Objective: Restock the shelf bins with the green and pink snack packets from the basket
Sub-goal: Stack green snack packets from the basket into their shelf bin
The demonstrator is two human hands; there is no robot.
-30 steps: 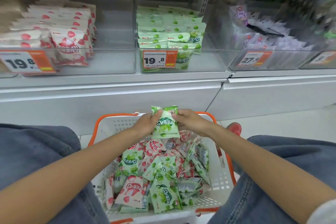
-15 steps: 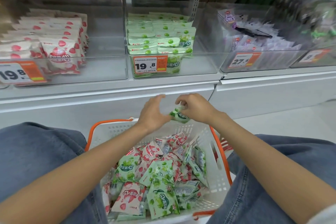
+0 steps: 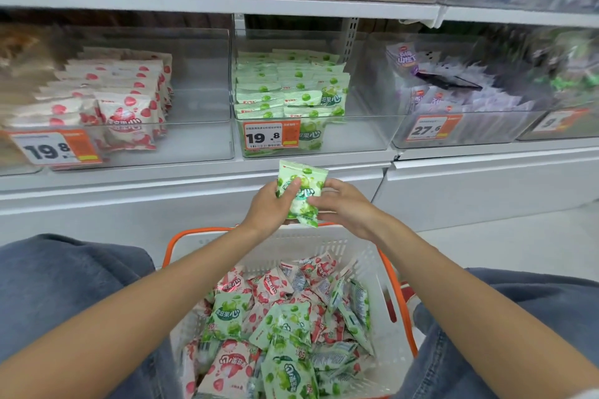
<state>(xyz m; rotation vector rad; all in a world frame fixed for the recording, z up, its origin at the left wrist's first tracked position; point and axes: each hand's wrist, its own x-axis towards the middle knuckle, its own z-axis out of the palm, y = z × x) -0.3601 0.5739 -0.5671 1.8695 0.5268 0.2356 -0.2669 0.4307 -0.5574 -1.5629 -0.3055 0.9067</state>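
One green packet (image 3: 303, 191) sits between both hands, just above the far rim of the basket (image 3: 201, 233). The left hand (image 3: 269, 207) grips its left edge with the thumb curled over the front. The right hand (image 3: 346, 206) pinches the opposite edge in its fingertips. The packet stands nearly upright and a little tilted, its top clear of the fingers and its lower corner hanging towards the rim. It is pale green with faint stripes, printed green fruit and white lettering.

Down in the basket lies a loose heap of green and pink packets (image 3: 275, 327). Straight beyond the basket, a clear shelf bin (image 3: 356, 136) holds rows of green packets behind a 19.8 price tag (image 3: 271, 136). Beyond the basket to the left is a bin of pink packets (image 3: 201, 139), and to the right a bin of purple ones (image 3: 470, 126). Denim-clad legs (image 3: 64, 285) flank the basket.
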